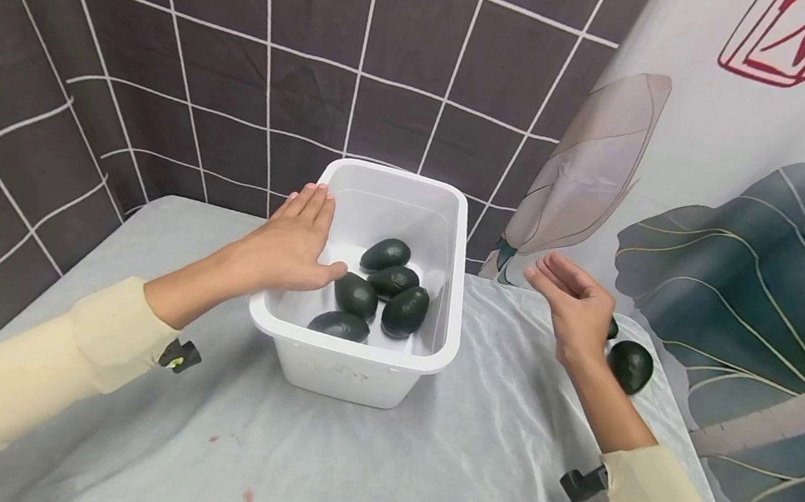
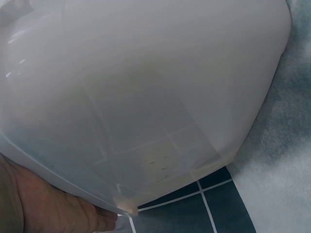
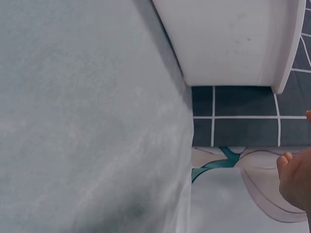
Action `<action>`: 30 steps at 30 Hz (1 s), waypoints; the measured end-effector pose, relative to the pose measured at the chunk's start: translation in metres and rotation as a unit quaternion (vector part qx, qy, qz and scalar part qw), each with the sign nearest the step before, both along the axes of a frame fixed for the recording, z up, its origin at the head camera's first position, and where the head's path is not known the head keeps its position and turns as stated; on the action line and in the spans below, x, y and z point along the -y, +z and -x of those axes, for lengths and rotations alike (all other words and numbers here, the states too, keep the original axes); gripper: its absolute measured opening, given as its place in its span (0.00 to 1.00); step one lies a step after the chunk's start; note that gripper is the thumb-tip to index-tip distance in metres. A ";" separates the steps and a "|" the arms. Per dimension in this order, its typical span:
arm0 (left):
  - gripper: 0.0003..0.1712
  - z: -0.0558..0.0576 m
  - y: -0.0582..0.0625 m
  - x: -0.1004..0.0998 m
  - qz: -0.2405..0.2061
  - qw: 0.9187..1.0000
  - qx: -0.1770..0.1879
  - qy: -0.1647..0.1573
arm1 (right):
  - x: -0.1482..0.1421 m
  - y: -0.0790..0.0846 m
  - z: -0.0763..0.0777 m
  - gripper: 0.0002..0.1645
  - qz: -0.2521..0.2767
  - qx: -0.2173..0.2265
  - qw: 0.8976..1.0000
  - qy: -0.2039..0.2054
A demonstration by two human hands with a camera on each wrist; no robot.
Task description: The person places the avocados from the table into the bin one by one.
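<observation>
My left hand (image 1: 290, 246) lies with straight fingers along the left rim of a white plastic tub (image 1: 350, 374), its thumb reaching over the inside. From below, the left wrist view shows this hand (image 2: 58, 208) against the underside of the tub's edge (image 2: 146, 97). Several dark green avocados (image 1: 406, 312) lie on the tub's floor. To the right of the tub, my right hand (image 1: 577, 306) is raised over the cloth with loosely bent fingers and nothing visible in them. Just beyond its wrist sits another avocado (image 1: 629, 367), with one more (image 1: 613, 328) mostly hidden behind the hand.
A pale grey-blue cloth (image 1: 199, 435) covers the table, with a few small reddish stains near the front. Behind it hangs a dark curtain (image 1: 206, 68) with white grid lines. On the right is a white sheet (image 1: 675, 142) printed with large leaves.
</observation>
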State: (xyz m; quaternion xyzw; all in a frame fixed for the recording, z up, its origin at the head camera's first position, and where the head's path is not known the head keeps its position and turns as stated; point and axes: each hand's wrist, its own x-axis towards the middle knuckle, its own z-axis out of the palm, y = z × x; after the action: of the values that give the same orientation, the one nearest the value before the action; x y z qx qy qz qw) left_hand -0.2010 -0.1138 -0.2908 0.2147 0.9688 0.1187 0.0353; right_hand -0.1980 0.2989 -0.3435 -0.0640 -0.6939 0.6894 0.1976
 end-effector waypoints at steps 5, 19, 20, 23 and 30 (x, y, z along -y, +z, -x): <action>0.61 0.000 0.000 0.000 -0.001 1.000 0.003 0.000 | -0.010 -0.004 -0.001 0.37 0.001 0.012 1.000 -0.014; 0.61 0.001 0.000 0.000 -0.002 1.000 0.009 0.004 | -0.039 -0.010 -0.005 0.40 -0.005 0.065 0.995 -0.073; 0.61 0.001 0.000 0.000 -0.001 1.000 0.008 0.004 | -0.040 -0.011 -0.005 0.40 -0.001 0.065 0.995 -0.077; 0.61 0.001 0.000 0.000 -0.001 1.000 0.006 0.004 | -0.046 -0.013 -0.005 0.38 0.008 0.061 0.994 -0.090; 0.61 0.001 0.000 0.000 0.000 1.000 0.004 0.003 | -0.060 -0.017 -0.009 0.40 0.014 0.073 0.991 -0.115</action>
State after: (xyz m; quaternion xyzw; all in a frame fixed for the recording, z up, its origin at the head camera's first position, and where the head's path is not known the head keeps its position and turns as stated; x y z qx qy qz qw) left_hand -0.2020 -0.1137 -0.2911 0.2113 0.9693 0.1197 0.0390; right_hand -0.1891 0.3585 -0.3602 -0.1962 -0.6845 0.6656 0.2236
